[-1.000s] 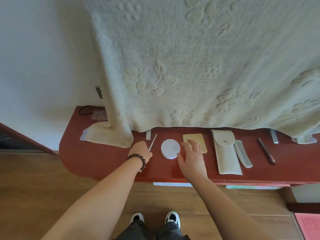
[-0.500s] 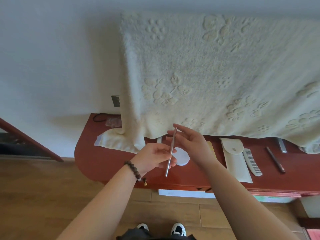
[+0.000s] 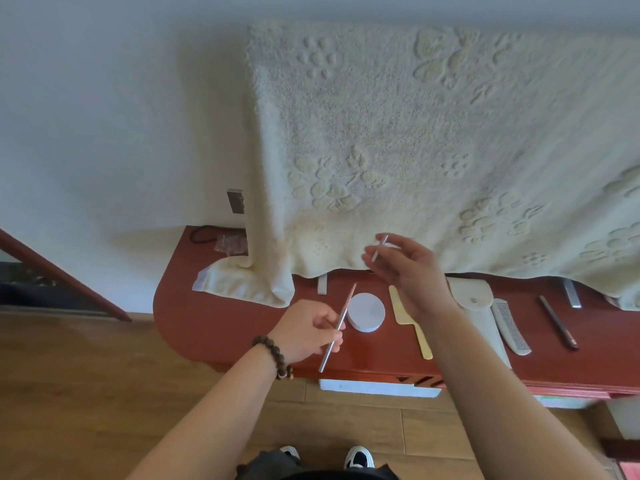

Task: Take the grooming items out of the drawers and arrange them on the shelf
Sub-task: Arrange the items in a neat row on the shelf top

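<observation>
From my head camera, my left hand (image 3: 306,332), a bead bracelet (image 3: 273,355) on its wrist, pinches a thin silver pencil (image 3: 337,329) between thumb and fingers. The pencil tilts, its reddish tip up and toward the wall, its metal end down over the front edge of the red shelf (image 3: 214,327). My right hand (image 3: 410,271) is raised above the shelf, in front of the cream towel (image 3: 415,150), with thumb and forefinger closed on a small slim cap (image 3: 379,249); the other fingers curl loosely.

Lying on the shelf between my hands is a round white case (image 3: 366,311), just beside the pencil's tip in this view. To its right lies a yellow comb (image 3: 412,327), partly hidden under my right wrist. Further right are a white pouch (image 3: 472,296), a grey comb (image 3: 510,327) just beside it, a dark pencil (image 3: 557,322) and a metal file (image 3: 571,292) near the towel's hem. A small white strip (image 3: 322,284) lies left of the case, by the towel's folded corner. Below the shelf edge a drawer (image 3: 377,388) shows, pulled out slightly.
</observation>
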`<state>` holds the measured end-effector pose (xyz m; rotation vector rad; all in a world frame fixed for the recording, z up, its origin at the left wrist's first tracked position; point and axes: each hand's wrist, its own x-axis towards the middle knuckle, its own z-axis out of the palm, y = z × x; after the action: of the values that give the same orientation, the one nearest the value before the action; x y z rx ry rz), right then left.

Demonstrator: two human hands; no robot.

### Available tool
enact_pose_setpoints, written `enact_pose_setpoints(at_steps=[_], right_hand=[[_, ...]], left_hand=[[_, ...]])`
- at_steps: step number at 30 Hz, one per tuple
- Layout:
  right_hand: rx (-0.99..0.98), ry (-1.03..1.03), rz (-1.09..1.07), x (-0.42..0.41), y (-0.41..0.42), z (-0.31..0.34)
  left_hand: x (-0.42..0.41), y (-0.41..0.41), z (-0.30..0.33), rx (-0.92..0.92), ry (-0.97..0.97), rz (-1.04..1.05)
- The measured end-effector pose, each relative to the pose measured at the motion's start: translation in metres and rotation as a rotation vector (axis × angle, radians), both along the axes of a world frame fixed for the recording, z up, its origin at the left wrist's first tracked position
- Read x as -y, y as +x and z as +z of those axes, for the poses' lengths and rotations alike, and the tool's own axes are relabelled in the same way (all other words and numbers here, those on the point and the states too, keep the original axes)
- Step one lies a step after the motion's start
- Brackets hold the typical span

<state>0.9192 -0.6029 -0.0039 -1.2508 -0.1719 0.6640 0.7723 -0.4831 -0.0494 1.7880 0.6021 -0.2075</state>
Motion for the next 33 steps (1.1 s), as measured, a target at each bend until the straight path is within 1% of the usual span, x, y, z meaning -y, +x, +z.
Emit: enact_pose_setpoints(at_steps=[2, 5, 11, 13, 16, 17, 20, 22, 24, 25, 27, 30, 33], right_hand=[[0.023, -0.012, -0.005, 0.002, 0.012, 0.004], [0.019, -0.055, 0.049, 0.003, 0.011, 0.001], [-0.079, -0.086, 0.058, 0.001, 0.003, -0.028], [-0.03, -0.171, 0.097, 0.002, 0.001, -0.039], [0.121, -0.36, 0.181, 0.002, 0.002, -0.054], [0.141, -0.387, 0.211, 0.001, 0.003, -0.058], [0.187, -0.47, 0.278, -0.005, 0.003, -0.073], [0.347, -0.598, 0.308, -0.011, 0.003, -0.087], [0.563, -0.715, 0.347, -0.016, 0.004, -0.102], [0.665, -0.765, 0.385, -0.018, 0.005, -0.109], [0.816, -0.852, 0.484, -0.02, 0.007, -0.121], [0.948, -0.938, 0.613, -0.023, 0.01, -0.135], [1.033, -0.978, 0.677, -0.027, 0.012, -0.145]], left_hand=[[0.003, -0.006, -0.01, -0.015, -0.071, 0.066], [0.004, -0.006, -0.017, 0.009, -0.181, 0.184], [-0.005, 0.005, -0.021, 0.018, -0.246, 0.262], [-0.009, 0.008, -0.023, 0.009, -0.248, 0.278], [-0.015, 0.013, -0.028, -0.022, -0.21, 0.269], [-0.017, 0.015, -0.029, -0.037, -0.197, 0.263], [-0.024, 0.021, -0.042, -0.083, -0.107, 0.249], [-0.026, 0.026, -0.053, -0.101, -0.006, 0.26], [-0.025, 0.032, -0.066, -0.12, 0.161, 0.242], [-0.023, 0.034, -0.071, -0.142, 0.242, 0.225], [-0.018, 0.038, -0.078, -0.187, 0.337, 0.213], [-0.011, 0.041, -0.087, -0.268, 0.436, 0.197], [-0.008, 0.042, -0.094, -0.332, 0.513, 0.16]])
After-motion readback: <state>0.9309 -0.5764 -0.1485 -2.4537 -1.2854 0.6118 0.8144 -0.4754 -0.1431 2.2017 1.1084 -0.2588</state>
